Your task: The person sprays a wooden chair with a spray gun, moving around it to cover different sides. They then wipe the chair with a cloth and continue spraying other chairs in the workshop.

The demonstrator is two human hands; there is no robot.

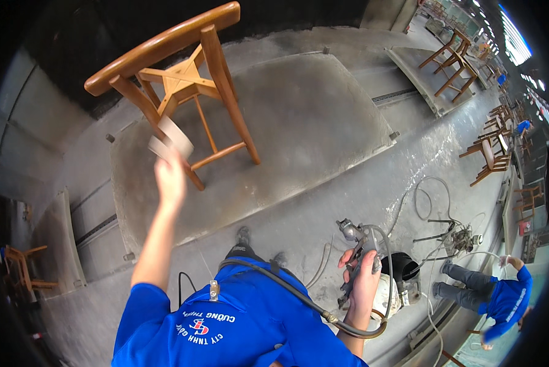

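Left hand (169,174), fingers blurred, grips a disc-shaped pad (172,139); right hand (363,278) clasps the spray gun (355,235).

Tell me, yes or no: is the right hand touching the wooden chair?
No. The right hand grips a spray gun with its hose, well clear of the wooden chair that the left hand reaches toward.

Off to your right, a co-worker in a blue shirt (508,298) bends over beside loose grey hoses coiled on the concrete floor (430,208). Far right, a row of brown wooden chairs (491,156); 2 more (455,61) sit on a grey platform (418,76).
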